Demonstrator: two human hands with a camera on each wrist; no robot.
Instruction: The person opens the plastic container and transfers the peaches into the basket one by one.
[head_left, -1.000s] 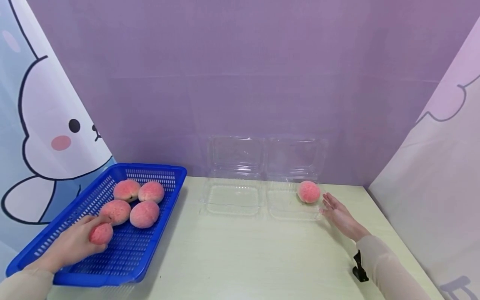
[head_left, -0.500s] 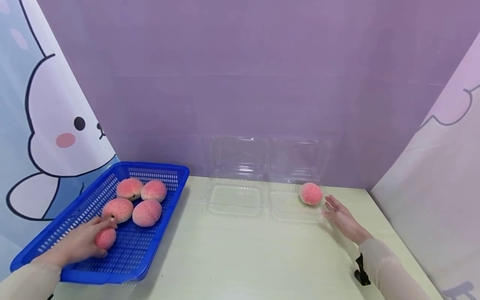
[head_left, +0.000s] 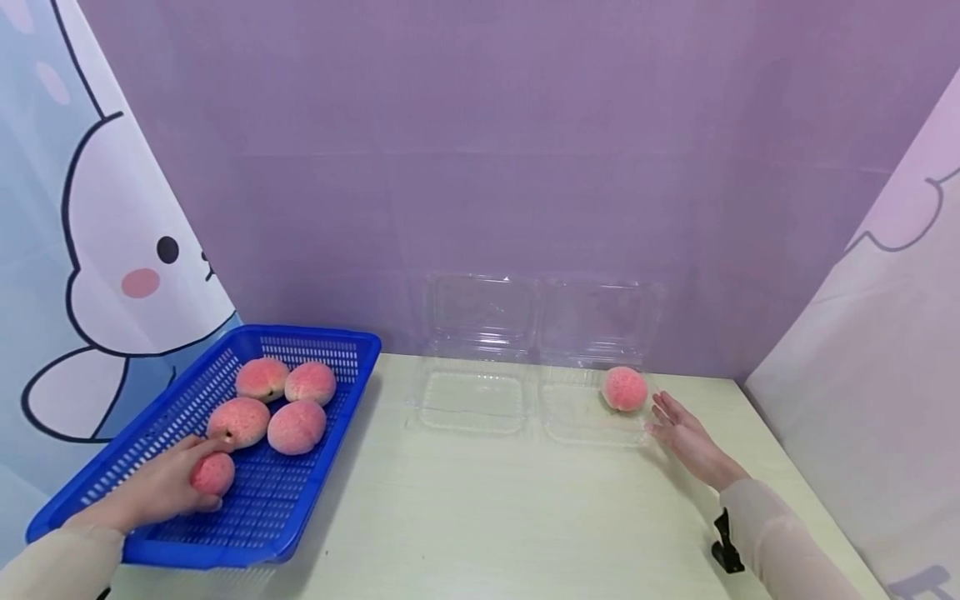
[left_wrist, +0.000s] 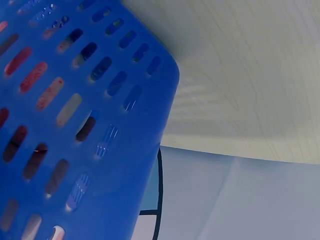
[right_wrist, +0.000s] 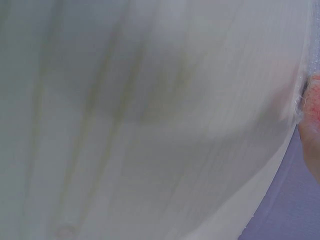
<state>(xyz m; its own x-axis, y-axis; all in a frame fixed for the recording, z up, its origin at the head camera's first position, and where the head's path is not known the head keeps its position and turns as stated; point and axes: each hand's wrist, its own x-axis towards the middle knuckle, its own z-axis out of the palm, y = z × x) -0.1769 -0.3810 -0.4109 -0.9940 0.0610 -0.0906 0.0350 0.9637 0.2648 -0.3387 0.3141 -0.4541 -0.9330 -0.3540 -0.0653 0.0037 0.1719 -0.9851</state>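
In the head view my left hand (head_left: pixel 161 487) reaches into the near left part of a blue plastic basket (head_left: pixel 258 500). Its thumb and fingers grip a pink peach (head_left: pixel 213 474), partly hiding it. Several more peaches, such as the one at the front right (head_left: pixel 297 427), lie just beyond. On the right, my right hand (head_left: pixel 690 442) has its fingers extended at the right edge of a clear clamshell container (head_left: pixel 566 421). One peach (head_left: pixel 625 388) sits in that container's right side, close to the fingertips. The left wrist view shows mostly the slotted basket wall (left_wrist: pixel 130 150).
A second clear clamshell container (head_left: pixel 472 408) stands to the left of the first, both lids raised against the purple backdrop (head_left: pixel 480 167). They rest on a pale wood-grain table (head_left: pixel 480 508). Printed cloth (head_left: pixel 127 208) hangs at the left, pale cloth (head_left: pixel 862 400) at the right.
The head view has shifted slightly, moving the whole scene a little to the right. The left hand keeps its hold on the peach; the right hand stays beside the container.
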